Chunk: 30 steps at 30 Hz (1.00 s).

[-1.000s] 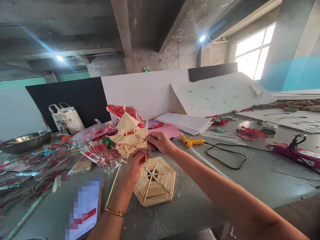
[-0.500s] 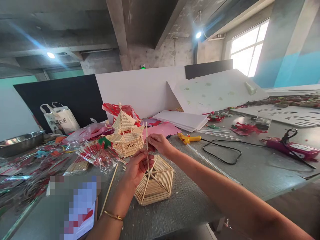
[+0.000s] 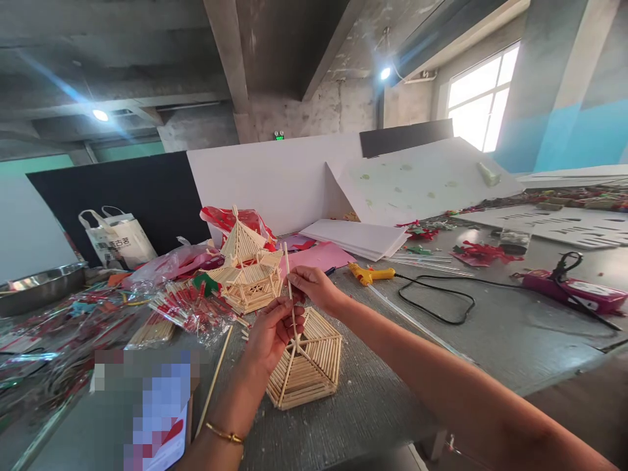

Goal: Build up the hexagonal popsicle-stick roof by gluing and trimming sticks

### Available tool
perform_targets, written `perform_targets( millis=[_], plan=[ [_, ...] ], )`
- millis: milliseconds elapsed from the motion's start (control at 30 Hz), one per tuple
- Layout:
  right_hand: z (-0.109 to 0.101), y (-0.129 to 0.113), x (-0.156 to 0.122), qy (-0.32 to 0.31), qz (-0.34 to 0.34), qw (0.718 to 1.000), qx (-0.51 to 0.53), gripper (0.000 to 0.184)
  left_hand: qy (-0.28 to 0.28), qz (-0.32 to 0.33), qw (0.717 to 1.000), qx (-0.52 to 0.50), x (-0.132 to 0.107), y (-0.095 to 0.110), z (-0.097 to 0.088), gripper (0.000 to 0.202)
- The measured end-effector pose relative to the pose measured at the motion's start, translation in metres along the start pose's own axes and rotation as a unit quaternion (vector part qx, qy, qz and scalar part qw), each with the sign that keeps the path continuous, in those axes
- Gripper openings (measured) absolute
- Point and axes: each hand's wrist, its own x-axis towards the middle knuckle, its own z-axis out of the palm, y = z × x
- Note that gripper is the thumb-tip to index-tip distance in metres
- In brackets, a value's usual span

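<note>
Both hands pinch one thin wooden stick (image 3: 287, 265), which stands nearly upright over a hexagonal stick roof (image 3: 311, 366). My left hand (image 3: 272, 330) is closed around its lower part, just above the roof's centre; a gold bracelet circles that wrist. Higher up, my right hand (image 3: 310, 285) is closed on the stick between thumb and fingers. The stick's lower end comes down at the middle of the roof; whether it is fixed there I cannot tell. Behind the hands is a tiered pavilion (image 3: 248, 268) built of the same sticks.
A yellow glue gun (image 3: 370, 272) lies to the right, its black cord running to a magenta power strip (image 3: 574, 292). Plastic-wrapped sticks (image 3: 189, 304), a loose stick (image 3: 214, 379) and a blurred screen (image 3: 161, 412) are at left. White boards (image 3: 356, 237) lie behind.
The view has shifted slightly. Both hands keep their grip on the stick, which stays in nearly the same place above the hexagonal roof.
</note>
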Motion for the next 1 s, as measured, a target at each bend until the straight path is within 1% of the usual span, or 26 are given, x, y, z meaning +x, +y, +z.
perform_targets(
  millis=[267,600,667,733,767,833,900,933,967,1000],
  plan=[
    [0.001,-0.001,-0.001,0.0,-0.005,1.0,0.012,0.028,-0.011,0.007,1.0,-0.014,-0.001,0.0,0.002,0.017],
    [0.003,-0.004,-0.002,0.0,0.001,1.0,0.021,0.03,0.011,0.018,1.0,-0.01,-0.002,0.002,0.004,0.021],
    [-0.001,-0.007,0.0,-0.006,0.007,1.0,0.0,0.03,0.023,0.026,0.999,-0.007,-0.001,0.004,0.004,0.021],
    [-0.012,-0.01,0.004,0.002,0.021,0.995,-0.097,0.031,0.032,0.037,0.999,-0.005,-0.001,0.007,0.002,0.021],
    [-0.021,-0.011,0.006,0.01,0.029,0.986,-0.163,0.031,0.035,0.044,0.998,-0.005,0.0,0.009,0.0,0.02],
    [-0.041,-0.01,0.011,0.024,0.048,0.957,-0.284,0.027,0.036,0.055,0.998,-0.005,0.0,0.012,-0.003,0.02],
    [-0.062,-0.005,0.015,0.003,0.073,0.925,-0.372,0.022,0.035,0.069,0.997,-0.003,0.0,0.014,-0.005,0.02],
    [-0.07,-0.001,0.018,-0.031,0.095,0.895,-0.434,0.023,0.035,0.076,0.996,0.001,0.0,0.015,-0.006,0.02],
    [-0.077,0.004,0.02,-0.073,0.125,0.859,-0.492,0.028,0.036,0.081,0.996,0.007,0.0,0.015,-0.006,0.02],
    [-0.082,0.009,0.024,-0.118,0.155,0.818,-0.542,0.038,0.037,0.085,0.996,0.015,0.0,0.016,-0.006,0.02]
  ],
)
